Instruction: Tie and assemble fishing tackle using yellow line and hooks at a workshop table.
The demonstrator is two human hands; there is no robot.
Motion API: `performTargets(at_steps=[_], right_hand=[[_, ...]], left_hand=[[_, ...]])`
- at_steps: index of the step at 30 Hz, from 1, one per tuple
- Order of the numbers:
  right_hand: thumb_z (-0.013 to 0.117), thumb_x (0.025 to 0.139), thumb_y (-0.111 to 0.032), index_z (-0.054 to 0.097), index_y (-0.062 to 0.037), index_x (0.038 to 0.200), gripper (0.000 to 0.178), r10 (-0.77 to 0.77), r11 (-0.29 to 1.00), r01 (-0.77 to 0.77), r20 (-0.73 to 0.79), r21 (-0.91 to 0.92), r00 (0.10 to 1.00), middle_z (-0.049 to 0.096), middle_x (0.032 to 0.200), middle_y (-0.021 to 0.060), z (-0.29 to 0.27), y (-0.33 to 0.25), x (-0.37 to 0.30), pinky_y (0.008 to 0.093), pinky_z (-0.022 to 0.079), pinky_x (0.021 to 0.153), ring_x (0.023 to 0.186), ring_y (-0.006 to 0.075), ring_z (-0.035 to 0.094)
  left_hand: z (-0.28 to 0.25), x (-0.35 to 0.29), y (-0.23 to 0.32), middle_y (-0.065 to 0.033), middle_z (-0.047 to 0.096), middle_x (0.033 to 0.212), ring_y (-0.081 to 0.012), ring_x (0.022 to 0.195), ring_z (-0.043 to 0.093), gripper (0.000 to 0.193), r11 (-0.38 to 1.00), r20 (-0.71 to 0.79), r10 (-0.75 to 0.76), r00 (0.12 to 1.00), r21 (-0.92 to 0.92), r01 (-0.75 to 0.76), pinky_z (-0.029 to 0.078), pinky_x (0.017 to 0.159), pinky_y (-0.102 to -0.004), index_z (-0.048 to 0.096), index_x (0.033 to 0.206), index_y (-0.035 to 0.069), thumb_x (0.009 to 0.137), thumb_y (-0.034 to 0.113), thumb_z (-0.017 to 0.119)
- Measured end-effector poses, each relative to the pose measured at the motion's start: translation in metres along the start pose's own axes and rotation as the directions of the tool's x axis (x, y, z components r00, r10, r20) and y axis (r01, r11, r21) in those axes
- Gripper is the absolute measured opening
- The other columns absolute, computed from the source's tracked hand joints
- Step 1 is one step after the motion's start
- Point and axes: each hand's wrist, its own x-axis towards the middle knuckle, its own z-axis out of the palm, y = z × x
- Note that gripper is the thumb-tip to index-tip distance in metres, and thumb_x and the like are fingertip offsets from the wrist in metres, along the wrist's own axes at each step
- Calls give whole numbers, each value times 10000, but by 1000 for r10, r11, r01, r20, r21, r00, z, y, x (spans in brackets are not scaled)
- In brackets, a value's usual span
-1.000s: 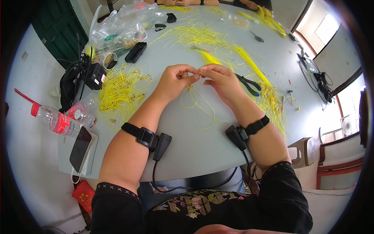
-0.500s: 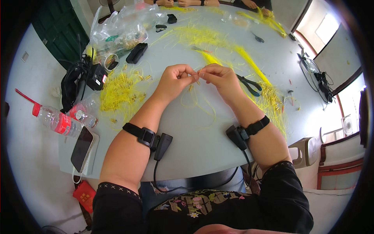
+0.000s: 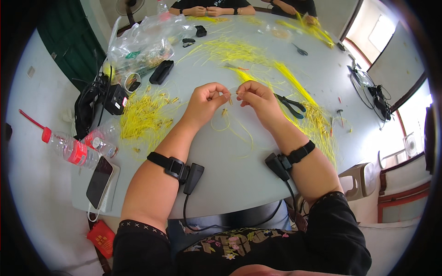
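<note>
Over the middle of the table, my left hand point(image 3: 207, 101) is closed in a pinch, thumb against forefinger. My right hand point(image 3: 258, 100) pinches just beside it, with a small gap between the fingertips. A thin yellow thread point(image 3: 252, 136) spans that gap and loops down onto the table below. A small gold-coloured piece point(image 3: 224, 112) lies by the thread under my left fingertips. Dark-handled pliers point(image 3: 291, 106) rest right of my right hand. To the left of my left forearm spreads a pile of yellow threads with gold ends point(image 3: 145, 110).
A long yellow thread bundle point(image 3: 297, 80) runs along the right. Plastic bags point(image 3: 142, 43), a black case point(image 3: 161, 72), a tape roll point(image 3: 132, 82), bottles point(image 3: 76, 149) and a phone point(image 3: 99, 182) stand left. Scissors point(image 3: 300, 49) lie farther back. Two people's hands point(image 3: 205, 11) work at the far edge.
My fingertips, which were touching, have drawn slightly apart, and the thread now shows between them. The view has shifted a little, showing more of the people across the table.
</note>
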Motion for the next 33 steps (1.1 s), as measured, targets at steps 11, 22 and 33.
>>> performTargets(at_steps=[11,22,33], right_hand=[[688,827,-170,667,-51,912,148,-91,961,83,-16,-263,996,636,826,11,1,1,-1,272,470,743,817,100,576],[612,867,-88,600,-26,958,111,93,992,-86,-73,90,993,622,762,21,9,-7,-5,218,432,594,617,73,534],[566,937,-125,584,-67,954,63,189,900,-158,-37,407,981,597,794,-3,11,-5,-6,224,431,614,660,78,543]], left_hand=[[4,0,3,96,398,543,-4,508,297,75,999,23,9,1000,-32,-8,239,491,-202,629,835,24,851,83,671],[7,-2,4,94,332,548,-18,510,279,93,998,63,23,998,55,-26,240,488,-213,663,890,37,850,114,694],[10,-1,8,92,351,531,-18,498,283,100,997,38,45,998,64,-47,222,479,-226,644,924,30,869,110,669]])
